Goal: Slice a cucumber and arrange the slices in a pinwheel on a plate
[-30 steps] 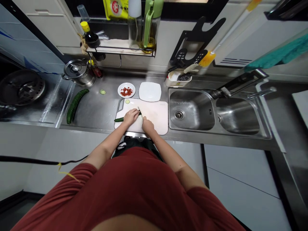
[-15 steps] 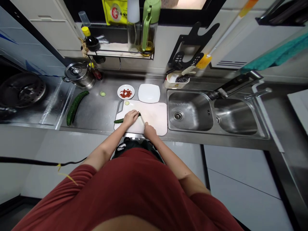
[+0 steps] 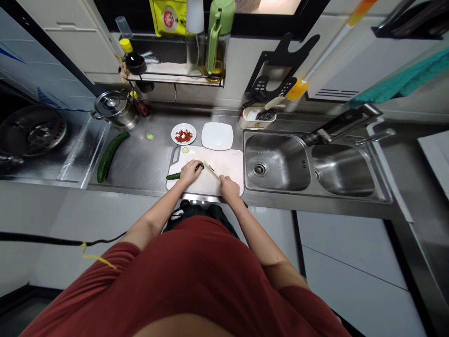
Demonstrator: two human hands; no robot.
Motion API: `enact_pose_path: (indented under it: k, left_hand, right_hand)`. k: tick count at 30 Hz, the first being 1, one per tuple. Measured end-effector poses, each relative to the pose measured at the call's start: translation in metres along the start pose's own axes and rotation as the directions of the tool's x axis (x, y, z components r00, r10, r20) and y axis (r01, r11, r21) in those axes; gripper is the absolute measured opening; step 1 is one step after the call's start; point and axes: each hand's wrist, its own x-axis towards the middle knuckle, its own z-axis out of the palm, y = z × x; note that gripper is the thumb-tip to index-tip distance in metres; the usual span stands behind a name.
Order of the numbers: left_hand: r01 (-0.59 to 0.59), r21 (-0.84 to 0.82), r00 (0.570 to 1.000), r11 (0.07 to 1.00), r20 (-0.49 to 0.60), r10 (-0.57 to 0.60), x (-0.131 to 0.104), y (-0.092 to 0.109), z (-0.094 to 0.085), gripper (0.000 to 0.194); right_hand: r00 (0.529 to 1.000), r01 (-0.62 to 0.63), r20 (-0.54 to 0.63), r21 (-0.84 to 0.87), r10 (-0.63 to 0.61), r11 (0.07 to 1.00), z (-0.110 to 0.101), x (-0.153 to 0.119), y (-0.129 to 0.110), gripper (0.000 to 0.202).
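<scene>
A dark green cucumber (image 3: 173, 176) lies across the left half of the white cutting board (image 3: 228, 164). My left hand (image 3: 190, 172) is closed over it, and its right end pokes out past my fingers. My right hand (image 3: 229, 189) grips a knife (image 3: 211, 169) by its handle. The blade slants up and left, its tip close to the cucumber's right end. A pale round cucumber slice (image 3: 185, 150) rests at the board's upper left.
Behind the board stand a small plate (image 3: 193, 133) of chopped red pieces and a white square plate (image 3: 217, 135). On the counter to the left are another cucumber (image 3: 109, 157), a cucumber end (image 3: 150, 136) and a lidded pot (image 3: 117, 111). A double sink (image 3: 277, 161) lies right.
My right hand has moved right with the knife, and the blade now tilts more to the left, away from my body. My left hand stays on the cucumber, almost unmoved.
</scene>
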Motion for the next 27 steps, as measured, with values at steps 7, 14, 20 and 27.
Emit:
enact_pose_path:
  k: [7,14,20,27]
  left_hand:
    - [0.098,-0.086,0.985,0.992,-0.133,-0.108,0.004,0.001,-0.006,0.027]
    - [0.014,-0.159,0.991,0.987,-0.132,-0.035,0.024,0.014,-0.021,0.026]
    - [-0.08,-0.122,0.995,0.989,0.051,0.087,0.034,0.027,-0.025,0.029]
    - [-0.114,-0.165,0.977,0.98,0.161,0.141,0.039,0.028,-0.019,0.021]
  right_hand:
    - [0.986,-0.024,-0.165,-0.078,0.011,0.997,-0.005,-0.003,0.004,0.035]
    - [0.967,-0.002,-0.252,-0.094,-0.022,0.996,-0.003,0.0,0.008,0.034]
    - [0.966,0.052,-0.247,-0.119,-0.08,0.992,-0.01,-0.004,0.007,0.036]
    - [0.973,0.072,-0.212,-0.113,-0.095,0.991,-0.014,-0.008,0.012,0.036]
